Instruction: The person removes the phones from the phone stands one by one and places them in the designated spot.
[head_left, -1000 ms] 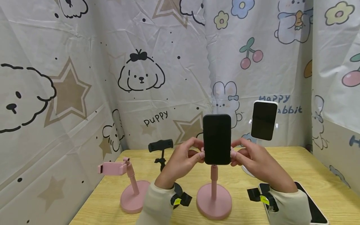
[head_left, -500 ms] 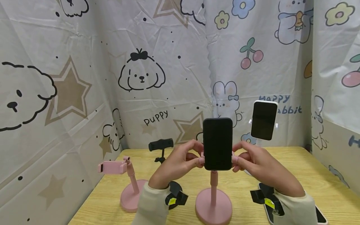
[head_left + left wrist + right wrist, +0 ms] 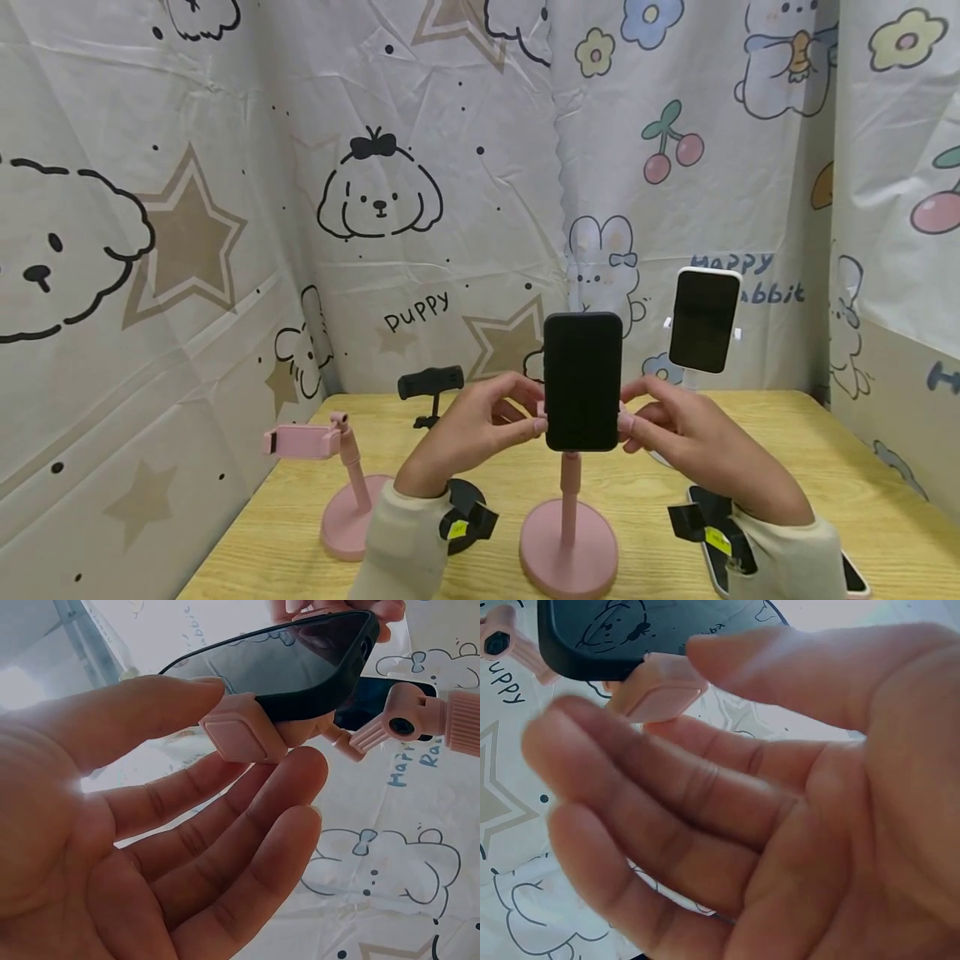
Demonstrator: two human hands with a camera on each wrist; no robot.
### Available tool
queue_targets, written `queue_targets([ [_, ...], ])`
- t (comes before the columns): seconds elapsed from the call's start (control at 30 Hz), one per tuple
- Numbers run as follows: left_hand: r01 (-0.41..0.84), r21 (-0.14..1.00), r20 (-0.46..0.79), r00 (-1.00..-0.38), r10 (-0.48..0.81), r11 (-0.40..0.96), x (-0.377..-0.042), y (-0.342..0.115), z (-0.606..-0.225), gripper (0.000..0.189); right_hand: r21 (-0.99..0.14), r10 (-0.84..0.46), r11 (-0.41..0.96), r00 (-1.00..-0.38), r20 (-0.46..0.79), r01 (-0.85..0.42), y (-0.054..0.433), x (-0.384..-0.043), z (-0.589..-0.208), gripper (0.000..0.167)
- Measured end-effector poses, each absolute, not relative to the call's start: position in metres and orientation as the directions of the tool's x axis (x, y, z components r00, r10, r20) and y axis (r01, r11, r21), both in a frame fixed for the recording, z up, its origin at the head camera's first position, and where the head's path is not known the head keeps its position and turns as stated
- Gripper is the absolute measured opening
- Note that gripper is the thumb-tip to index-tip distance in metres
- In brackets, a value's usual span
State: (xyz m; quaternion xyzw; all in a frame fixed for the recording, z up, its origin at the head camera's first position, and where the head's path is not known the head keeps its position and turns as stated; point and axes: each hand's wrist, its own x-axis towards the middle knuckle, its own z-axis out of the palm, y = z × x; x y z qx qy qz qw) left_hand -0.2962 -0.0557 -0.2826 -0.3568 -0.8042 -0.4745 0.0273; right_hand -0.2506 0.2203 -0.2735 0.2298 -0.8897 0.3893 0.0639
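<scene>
A black smartphone, screen facing me, stands upright in the clamp of a pink phone stand at the middle of the table. On the phone's left side, my left hand pinches one pink clamp end between thumb and index finger; its other fingers are loosely bent below. My right hand pinches the opposite clamp end in the same way. Most of the clamp is hidden behind the phone in the head view.
To the left are a second pink phone stand and a black phone stand, partly behind my left arm. A white-framed phone sits in a white stand at back right. Another device lies under my right forearm.
The pink stand with its phone has shifted slightly towards me, and both hands have moved along with it. Their pinch on the clamp ends stays the same.
</scene>
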Motion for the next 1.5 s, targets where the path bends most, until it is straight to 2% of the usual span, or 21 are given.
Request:
queue_targets([
  [0.13,0.582,0.750,0.368,-0.762,0.533,0.314,-0.297,-0.057,-0.284,0.027,-0.627,-0.307,0.631,-0.889,0.339,-0.457,0.219,-0.252,-0.276,0.036],
  [0.27,0.572,0.755,0.362,-0.771,0.524,0.321,-0.297,-0.058,-0.284,0.027,-0.637,-0.239,0.600,-0.869,0.434,-0.484,0.213,-0.256,-0.278,0.034],
  [0.43,0.578,0.751,0.378,-0.772,0.511,0.318,-0.297,-0.056,-0.285,0.025,-0.705,-0.163,0.457,-0.830,0.533,-0.543,0.203,-0.263,-0.282,0.033],
  [0.6,0.577,0.751,0.385,-0.777,0.498,0.320,-0.296,-0.056,-0.286,0.021,-0.763,-0.096,0.282,-0.808,0.581,-0.582,0.189,-0.268,-0.287,0.032],
  [0.87,0.589,0.737,0.398,-0.774,0.493,0.330,-0.295,-0.056,-0.286,0.020,-0.830,-0.036,0.084,-0.834,0.550,-0.551,0.171,-0.271,-0.291,0.034],
  [1.2,0.633,0.694,0.435,-0.748,0.501,0.343,-0.295,-0.053,-0.287,0.027,-0.816,0.019,0.092,-0.818,0.575,-0.571,0.164,-0.269,-0.293,0.032],
  [1.4,0.639,0.681,0.445,-0.749,0.491,0.357,-0.293,-0.050,-0.287,0.022,-0.802,0.025,0.095,-0.804,0.593,-0.589,0.162,-0.270,-0.294,0.032],
  [1.5,0.637,0.678,0.450,-0.755,0.478,0.368,-0.292,-0.050,-0.287,0.020,-0.781,0.024,0.080,-0.782,0.623,-0.619,0.160,-0.271,-0.293,0.037],
])
